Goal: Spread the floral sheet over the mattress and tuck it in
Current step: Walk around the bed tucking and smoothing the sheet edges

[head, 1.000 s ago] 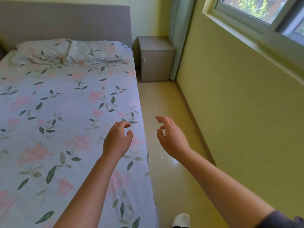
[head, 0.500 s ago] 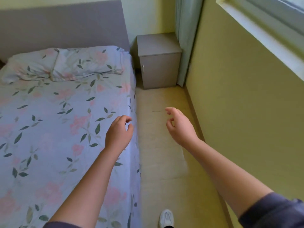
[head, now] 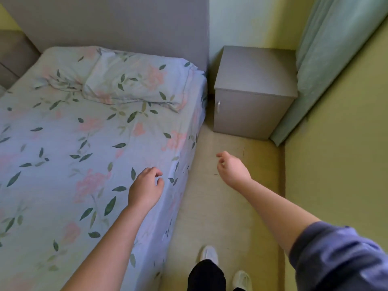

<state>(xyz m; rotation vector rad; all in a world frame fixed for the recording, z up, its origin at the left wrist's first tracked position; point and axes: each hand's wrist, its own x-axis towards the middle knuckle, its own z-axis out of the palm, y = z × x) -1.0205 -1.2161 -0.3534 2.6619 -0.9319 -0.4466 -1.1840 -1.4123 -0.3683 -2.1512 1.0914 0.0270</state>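
Observation:
The floral sheet (head: pixel 63 156), pale with pink flowers and green leaves, lies flat over the mattress and hangs down its right side. Two pillows (head: pixel 130 80) in the same print rest against the grey headboard. My left hand (head: pixel 145 189) hovers just above the sheet near the bed's right edge, fingers loosely curled and apart, holding nothing. My right hand (head: pixel 232 169) hangs over the floor to the right of the bed, fingers slack and empty.
A grey bedside cabinet (head: pixel 254 93) stands at the head of the bed, with a pale green curtain (head: pixel 327 59) beside it. A narrow strip of beige floor (head: pixel 222 206) runs between bed and yellow-green wall. My white shoes (head: pixel 209 254) show at the bottom.
I have walked forward along the bed toward the headboard; the pillows and cabinet are nearer. Both hands keep the same loose, empty pose, the window has left the view.

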